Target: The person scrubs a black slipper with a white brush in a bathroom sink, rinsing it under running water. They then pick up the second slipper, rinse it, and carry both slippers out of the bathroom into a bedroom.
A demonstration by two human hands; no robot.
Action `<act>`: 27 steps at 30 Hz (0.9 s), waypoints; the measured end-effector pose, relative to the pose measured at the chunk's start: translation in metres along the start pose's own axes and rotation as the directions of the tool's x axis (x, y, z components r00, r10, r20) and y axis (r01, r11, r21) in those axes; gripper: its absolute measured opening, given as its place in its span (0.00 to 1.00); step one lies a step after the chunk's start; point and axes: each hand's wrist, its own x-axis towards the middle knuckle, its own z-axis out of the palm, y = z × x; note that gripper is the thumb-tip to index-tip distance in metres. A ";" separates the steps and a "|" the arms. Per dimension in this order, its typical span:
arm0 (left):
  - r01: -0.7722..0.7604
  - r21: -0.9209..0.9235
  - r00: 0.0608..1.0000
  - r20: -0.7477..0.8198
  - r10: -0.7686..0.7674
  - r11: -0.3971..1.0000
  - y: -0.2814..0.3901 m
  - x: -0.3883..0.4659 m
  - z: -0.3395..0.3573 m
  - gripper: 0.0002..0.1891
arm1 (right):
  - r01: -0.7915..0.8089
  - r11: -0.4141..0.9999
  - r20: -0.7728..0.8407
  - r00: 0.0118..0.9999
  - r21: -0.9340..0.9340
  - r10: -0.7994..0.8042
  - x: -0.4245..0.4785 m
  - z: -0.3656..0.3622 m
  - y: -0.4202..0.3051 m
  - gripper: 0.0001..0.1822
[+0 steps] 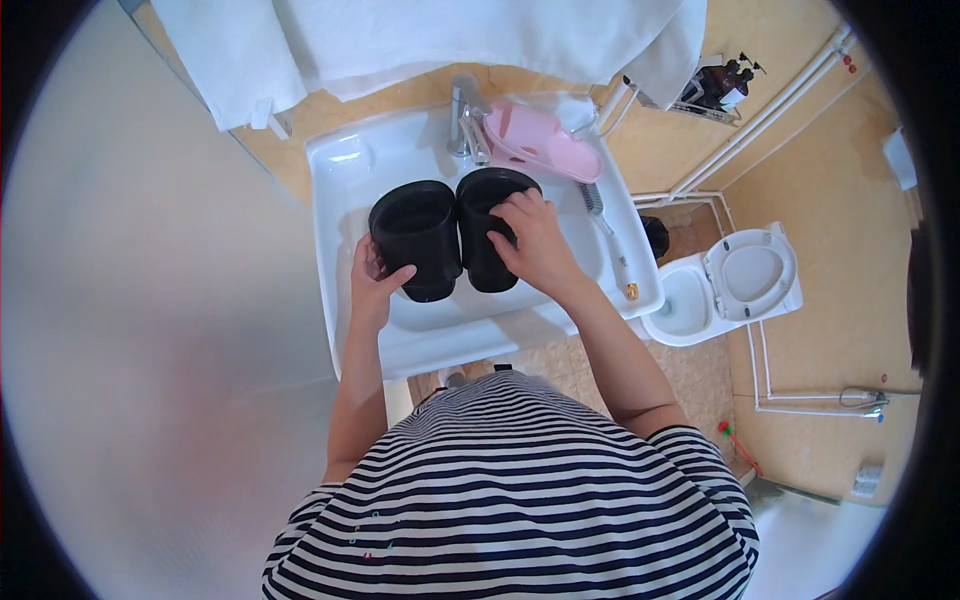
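Two black slippers are side by side over the basin of a white ceramic sink (352,330), their soles hidden. My left hand (371,281) grips the left black slipper (420,251) at its outer side, thumb across the strap. On the right black slipper (484,259), my right hand (532,236) has its fingers at the opening and outer edge and its thumb over the strap. Behind them, a pink slipper (544,139) rests beside the chrome faucet (461,124). A scrubbing brush (611,236) with grey bristles lies along the sink's right side.
White cloth (480,37) hangs above the back of the sink. A toilet (682,304) with its lid raised stands to the right. Pump bottles (731,79) sit in a wall rack, near white pipes (772,90). A frosted panel (172,300) borders the left.
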 end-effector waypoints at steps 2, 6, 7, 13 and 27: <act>-0.006 0.022 1.000 -0.016 0.006 1.000 0.001 -0.002 0.000 0.41 | 0.008 1.000 0.008 1.000 0.007 -0.008 0.001 -0.001 0.000 0.14; -0.042 0.041 0.998 -0.053 0.045 0.998 0.012 -0.011 0.009 0.40 | 0.067 0.997 -0.013 0.998 0.045 -0.067 0.005 -0.007 0.000 0.14; -0.059 0.039 0.996 -0.063 0.061 0.998 0.014 -0.015 0.012 0.40 | 0.088 0.995 -0.011 0.996 0.049 -0.088 0.006 -0.011 0.002 0.14; -0.170 0.064 0.956 -0.231 0.181 0.983 0.020 -0.051 0.041 0.40 | 0.218 0.965 0.014 0.975 0.146 -0.222 0.009 -0.025 0.005 0.16; -0.290 0.127 0.883 -0.346 0.316 0.949 -0.002 -0.101 0.108 0.39 | 0.362 0.890 0.033 0.922 0.278 -0.385 -0.029 -0.065 0.046 0.17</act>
